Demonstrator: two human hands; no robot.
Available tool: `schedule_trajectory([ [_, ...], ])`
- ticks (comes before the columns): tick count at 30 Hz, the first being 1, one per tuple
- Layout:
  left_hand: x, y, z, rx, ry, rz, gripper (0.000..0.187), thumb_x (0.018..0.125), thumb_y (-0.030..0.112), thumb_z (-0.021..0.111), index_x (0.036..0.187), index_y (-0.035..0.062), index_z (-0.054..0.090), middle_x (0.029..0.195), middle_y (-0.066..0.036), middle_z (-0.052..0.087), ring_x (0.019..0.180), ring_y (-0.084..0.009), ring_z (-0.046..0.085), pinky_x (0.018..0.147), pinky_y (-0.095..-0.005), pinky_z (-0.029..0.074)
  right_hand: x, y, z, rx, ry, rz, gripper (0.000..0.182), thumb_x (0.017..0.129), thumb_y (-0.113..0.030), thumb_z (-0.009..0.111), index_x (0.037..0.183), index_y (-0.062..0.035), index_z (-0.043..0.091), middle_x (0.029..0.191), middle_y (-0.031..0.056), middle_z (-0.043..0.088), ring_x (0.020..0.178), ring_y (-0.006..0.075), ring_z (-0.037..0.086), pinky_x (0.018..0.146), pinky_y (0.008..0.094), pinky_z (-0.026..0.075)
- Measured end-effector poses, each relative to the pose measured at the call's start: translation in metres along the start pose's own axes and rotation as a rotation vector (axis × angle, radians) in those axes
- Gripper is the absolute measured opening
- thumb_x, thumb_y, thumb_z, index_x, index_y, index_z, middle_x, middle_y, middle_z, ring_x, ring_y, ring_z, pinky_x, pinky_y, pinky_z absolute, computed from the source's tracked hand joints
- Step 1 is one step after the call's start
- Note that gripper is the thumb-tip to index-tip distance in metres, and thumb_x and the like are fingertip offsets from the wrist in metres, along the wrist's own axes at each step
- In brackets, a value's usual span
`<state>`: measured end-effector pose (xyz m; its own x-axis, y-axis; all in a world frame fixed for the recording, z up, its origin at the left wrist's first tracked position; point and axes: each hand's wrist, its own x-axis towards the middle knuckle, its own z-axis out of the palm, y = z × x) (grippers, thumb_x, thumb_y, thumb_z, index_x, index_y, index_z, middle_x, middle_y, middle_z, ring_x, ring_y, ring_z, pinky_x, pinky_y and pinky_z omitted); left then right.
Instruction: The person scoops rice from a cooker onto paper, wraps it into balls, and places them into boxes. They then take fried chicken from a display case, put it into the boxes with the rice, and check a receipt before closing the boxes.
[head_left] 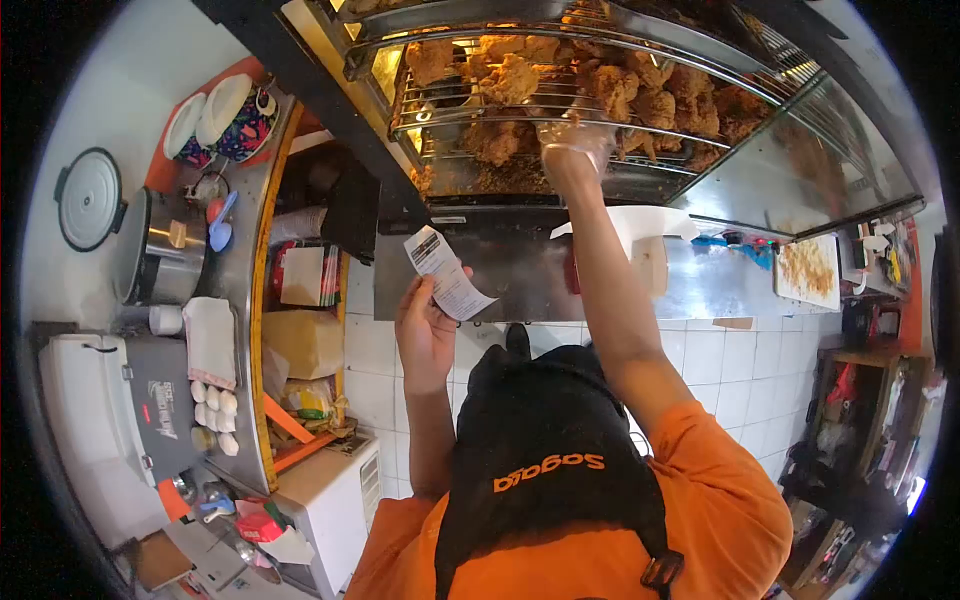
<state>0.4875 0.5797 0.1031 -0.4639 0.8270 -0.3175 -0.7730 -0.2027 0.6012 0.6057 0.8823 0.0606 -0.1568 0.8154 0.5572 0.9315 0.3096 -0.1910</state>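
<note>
Between the thumb and fingers of my left hand point(426, 325) is a printed paper slip point(448, 278), curled at its lower end. My right hand point(577, 145), in a clear plastic glove, reaches into the lit cabinet at the wire rack point(465, 118). Pieces of fried chicken point(512, 80) lie on the rack to both sides of it. The fingers of this hand are blurred behind the glove, and whether they grip a piece cannot be made out. Below the cabinet, white paper point(625, 222) lies on the metal counter point(520, 270), partly behind my right forearm.
A glass door panel point(800, 165) stands at the cabinet's right. A crumb-covered white board point(808, 272) is at the counter's right end. On the left, a side counter point(240, 300) holds a metal pot point(172, 250) and several eggs point(213, 408).
</note>
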Motion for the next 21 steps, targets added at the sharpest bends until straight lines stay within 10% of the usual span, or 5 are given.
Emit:
schedule_trajectory([
  [9,0.008,0.003,-0.005,0.121,-0.016,-0.005,0.033,0.104,0.014,0.046,0.133,-0.0022,0.051,0.13,-0.021,0.06,0.121,-0.034,0.06,0.098,-0.0437,0.055,-0.037,-0.027,-0.104,0.288,-0.239,0.185,0.064,0.082,-0.035,0.074,0.131,-0.0007,0.052,0.112,0.0232,0.059,0.105,0.0419,0.055,0.092,0.0502,0.046],
  [13,0.007,-0.005,-0.004,0.102,0.021,-0.039,0.028,0.103,0.009,0.048,0.124,-0.0064,0.056,0.119,-0.023,0.066,0.112,-0.0362,0.066,0.091,-0.0431,0.058,-0.099,0.035,-0.17,0.469,-0.224,-0.025,0.06,0.083,-0.033,0.077,0.128,0.0014,0.056,0.11,0.022,0.064,0.101,0.0389,0.062,0.086,0.0479,0.052],
  [15,0.013,-0.013,-0.015,0.13,-0.013,-0.063,0.027,0.103,0.008,0.048,0.124,-0.0065,0.056,0.119,-0.023,0.066,0.111,-0.0362,0.066,0.091,-0.0431,0.058,-0.129,0.09,-0.164,0.544,-0.373,0.22,0.063,0.083,-0.03,0.074,0.136,-0.0041,0.051,0.111,0.0207,0.061,0.097,0.0391,0.062,0.085,0.0484,0.051],
  [21,0.021,-0.041,0.024,0.23,-0.2,-0.22,0.034,0.102,0.012,0.048,0.128,-0.0088,0.055,0.123,-0.025,0.064,0.113,-0.0383,0.065,0.093,-0.0486,0.057,-0.154,0.133,-0.125,-0.198,-0.615,0.46,0.084,0.083,-0.053,0.07,0.146,-0.0065,0.04,0.127,0.0252,0.061,0.119,0.0461,0.054,0.1,0.0531,0.042],
])
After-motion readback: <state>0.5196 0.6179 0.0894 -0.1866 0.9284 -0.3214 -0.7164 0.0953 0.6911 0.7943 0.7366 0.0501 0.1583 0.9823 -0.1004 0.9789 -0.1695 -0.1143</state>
